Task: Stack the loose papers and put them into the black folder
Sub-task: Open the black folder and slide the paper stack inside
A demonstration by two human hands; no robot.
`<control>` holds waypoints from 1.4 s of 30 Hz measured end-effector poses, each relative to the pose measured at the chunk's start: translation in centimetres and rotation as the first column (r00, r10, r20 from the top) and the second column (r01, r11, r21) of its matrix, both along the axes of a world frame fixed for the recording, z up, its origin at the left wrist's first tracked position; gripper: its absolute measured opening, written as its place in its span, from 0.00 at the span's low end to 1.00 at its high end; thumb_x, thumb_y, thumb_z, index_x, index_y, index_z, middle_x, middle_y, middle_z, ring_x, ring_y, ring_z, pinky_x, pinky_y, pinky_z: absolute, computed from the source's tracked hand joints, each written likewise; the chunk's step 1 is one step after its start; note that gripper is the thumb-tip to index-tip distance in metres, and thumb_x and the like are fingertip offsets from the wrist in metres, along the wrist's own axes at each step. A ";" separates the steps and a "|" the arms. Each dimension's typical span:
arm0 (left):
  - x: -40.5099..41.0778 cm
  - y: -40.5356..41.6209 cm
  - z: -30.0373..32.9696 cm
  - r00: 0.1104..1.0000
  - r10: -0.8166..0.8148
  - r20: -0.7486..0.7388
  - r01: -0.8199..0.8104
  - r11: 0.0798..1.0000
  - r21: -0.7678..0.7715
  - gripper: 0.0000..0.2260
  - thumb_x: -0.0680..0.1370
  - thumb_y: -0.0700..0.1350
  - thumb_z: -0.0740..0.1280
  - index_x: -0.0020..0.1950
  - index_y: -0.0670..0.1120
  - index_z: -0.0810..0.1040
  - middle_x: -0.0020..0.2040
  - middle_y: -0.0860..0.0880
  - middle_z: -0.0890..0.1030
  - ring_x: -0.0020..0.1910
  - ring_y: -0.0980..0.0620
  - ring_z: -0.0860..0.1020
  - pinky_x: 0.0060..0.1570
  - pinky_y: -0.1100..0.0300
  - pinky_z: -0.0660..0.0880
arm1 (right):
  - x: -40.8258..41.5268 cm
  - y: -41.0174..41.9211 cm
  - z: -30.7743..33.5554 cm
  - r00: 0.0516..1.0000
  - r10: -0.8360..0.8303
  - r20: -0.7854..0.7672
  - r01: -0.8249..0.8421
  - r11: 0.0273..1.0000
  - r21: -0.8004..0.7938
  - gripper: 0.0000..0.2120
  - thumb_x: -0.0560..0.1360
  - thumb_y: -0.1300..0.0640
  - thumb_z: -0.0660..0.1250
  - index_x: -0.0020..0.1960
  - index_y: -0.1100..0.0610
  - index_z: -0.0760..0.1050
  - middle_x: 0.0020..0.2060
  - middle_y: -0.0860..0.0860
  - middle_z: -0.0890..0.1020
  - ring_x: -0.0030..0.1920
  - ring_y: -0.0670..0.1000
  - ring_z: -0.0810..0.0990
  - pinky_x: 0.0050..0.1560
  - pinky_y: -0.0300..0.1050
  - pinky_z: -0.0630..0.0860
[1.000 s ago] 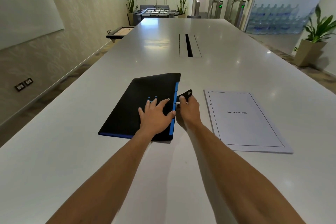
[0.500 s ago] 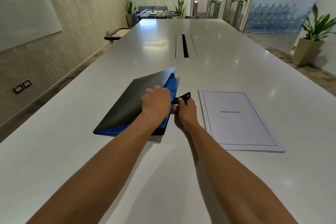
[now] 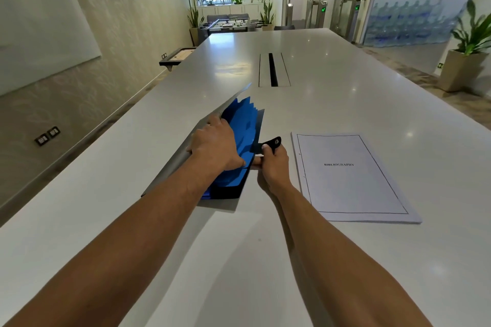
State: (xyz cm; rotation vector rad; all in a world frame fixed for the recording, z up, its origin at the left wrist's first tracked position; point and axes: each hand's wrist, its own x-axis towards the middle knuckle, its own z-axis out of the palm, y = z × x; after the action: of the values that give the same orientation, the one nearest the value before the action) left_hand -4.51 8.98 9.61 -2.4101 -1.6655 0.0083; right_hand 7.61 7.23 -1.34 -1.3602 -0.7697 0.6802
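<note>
The black folder point(image 3: 228, 191) lies on the white table point(image 3: 345, 82), its front cover raised steeply to the left. Several blue dividers point(image 3: 243, 127) fan out inside it. My left hand point(image 3: 214, 145) grips the raised cover's edge from above. My right hand point(image 3: 272, 162) pinches the folder's black snap strap point(image 3: 273, 142) on the right side. A neat stack of white papers point(image 3: 348, 175), titled BIBLIOGRAPHY and with a black border line, lies flat on the table just right of my right hand, not touched by either hand.
A cable slot point(image 3: 273, 69) is set into the table beyond the folder. Potted plants stand at the right wall point(image 3: 467, 56) and the far end. A whiteboard point(image 3: 37, 18) hangs on the left wall.
My left hand went from pressing flat on the shut folder to lifting its cover up and leftward, exposing the blue dividers. My right hand stayed on the strap. The papers did not move.
</note>
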 end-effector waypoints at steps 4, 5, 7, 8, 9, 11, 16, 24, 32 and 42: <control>0.2 -0.5 0.2 0.999 0.019 -0.045 -0.020 1.000 -0.017 0.44 0.66 0.61 0.73 0.71 0.38 0.58 0.67 0.38 0.64 0.59 0.39 0.74 0.54 0.44 0.76 | 0.0 -0.2 0.0 1.000 -0.010 0.029 0.010 1.000 -0.011 0.08 0.82 0.60 0.55 0.53 0.64 0.71 0.46 0.58 0.81 0.46 0.53 0.83 0.45 0.46 0.81; 0.2 -0.6 0.2 0.999 0.017 -0.047 -0.017 1.000 -0.015 0.41 0.68 0.58 0.73 0.71 0.38 0.59 0.67 0.38 0.65 0.58 0.39 0.74 0.53 0.45 0.77 | 0.0 -0.2 0.0 1.000 -0.011 0.024 0.011 1.000 -0.002 0.08 0.82 0.61 0.55 0.53 0.64 0.71 0.44 0.57 0.80 0.42 0.48 0.83 0.39 0.39 0.80; 0.0 -0.6 0.3 1.000 0.004 -0.015 -0.004 1.000 -0.025 0.33 0.70 0.51 0.72 0.68 0.38 0.62 0.65 0.38 0.67 0.57 0.40 0.75 0.51 0.48 0.77 | 0.1 -0.3 0.0 1.000 -0.009 -0.001 0.009 1.000 0.008 0.08 0.82 0.62 0.55 0.52 0.65 0.71 0.41 0.55 0.80 0.34 0.43 0.82 0.32 0.32 0.76; -0.1 -0.6 0.4 1.000 -0.005 0.021 0.006 0.999 -0.044 0.29 0.72 0.48 0.71 0.67 0.39 0.63 0.64 0.38 0.68 0.56 0.40 0.75 0.50 0.51 0.76 | 0.1 -0.3 0.0 1.000 -0.015 -0.004 0.015 1.000 0.003 0.08 0.82 0.62 0.55 0.52 0.65 0.71 0.41 0.55 0.80 0.35 0.44 0.82 0.32 0.32 0.77; -0.3 -0.5 0.5 0.998 -0.015 0.067 0.020 0.997 -0.068 0.26 0.73 0.45 0.70 0.65 0.39 0.65 0.62 0.38 0.70 0.56 0.41 0.75 0.47 0.52 0.74 | 0.1 -0.3 0.1 1.000 -0.020 -0.004 0.020 1.000 -0.007 0.08 0.82 0.61 0.55 0.52 0.64 0.71 0.42 0.56 0.80 0.38 0.46 0.82 0.33 0.33 0.78; -0.6 -0.4 0.6 0.988 -0.030 0.153 0.049 0.991 -0.121 0.20 0.74 0.41 0.68 0.63 0.38 0.67 0.59 0.39 0.73 0.53 0.42 0.75 0.44 0.53 0.71 | 0.0 -0.2 0.2 1.000 -0.028 0.003 0.028 0.999 -0.024 0.08 0.82 0.61 0.56 0.53 0.63 0.71 0.44 0.55 0.80 0.42 0.52 0.82 0.35 0.36 0.78; -0.5 -0.5 -0.3 0.956 -0.030 0.293 0.107 0.962 -0.250 0.18 0.77 0.39 0.63 0.67 0.40 0.66 0.58 0.40 0.75 0.45 0.46 0.73 0.40 0.55 0.70 | -0.2 -0.4 0.7 0.998 -0.052 -0.022 0.050 0.997 -0.060 0.07 0.82 0.58 0.58 0.53 0.61 0.72 0.44 0.54 0.80 0.42 0.52 0.82 0.32 0.33 0.76; 1.0 1.1 -1.8 0.922 -0.029 0.386 0.168 0.928 -0.332 0.33 0.79 0.39 0.58 0.78 0.55 0.43 0.60 0.42 0.73 0.35 0.54 0.73 0.28 0.62 0.67 | 0.9 -2.8 2.4 0.950 -0.177 0.259 0.198 0.978 -0.058 0.25 0.75 0.60 0.69 0.67 0.54 0.61 0.62 0.54 0.71 0.60 0.51 0.73 0.52 0.37 0.75; 3.3 0.6 -3.8 0.927 -0.016 0.375 0.170 0.908 -0.384 0.13 0.79 0.40 0.58 0.62 0.41 0.74 0.52 0.43 0.76 0.43 0.49 0.76 0.43 0.58 0.75 | 10.3 -9.0 3.7 0.633 -0.315 0.707 0.564 0.813 -0.142 0.22 0.72 0.54 0.68 0.64 0.58 0.69 0.62 0.60 0.74 0.63 0.61 0.70 0.58 0.54 0.69; 7.3 -1.3 -5.7 0.977 -0.091 0.192 0.153 0.929 -0.338 0.27 0.74 0.67 0.60 0.47 0.40 0.69 0.43 0.46 0.71 0.38 0.50 0.74 0.32 0.60 0.69 | 17.1 -13.7 2.0 0.682 0.050 0.730 0.617 0.498 -0.610 0.28 0.73 0.41 0.61 0.65 0.58 0.65 0.62 0.62 0.74 0.63 0.64 0.69 0.58 0.59 0.65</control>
State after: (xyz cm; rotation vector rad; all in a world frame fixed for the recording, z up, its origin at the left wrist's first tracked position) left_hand 2.78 7.70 3.88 -2.8520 -1.7049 0.0864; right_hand 24.75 -6.44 0.69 -2.6971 -0.7217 0.1808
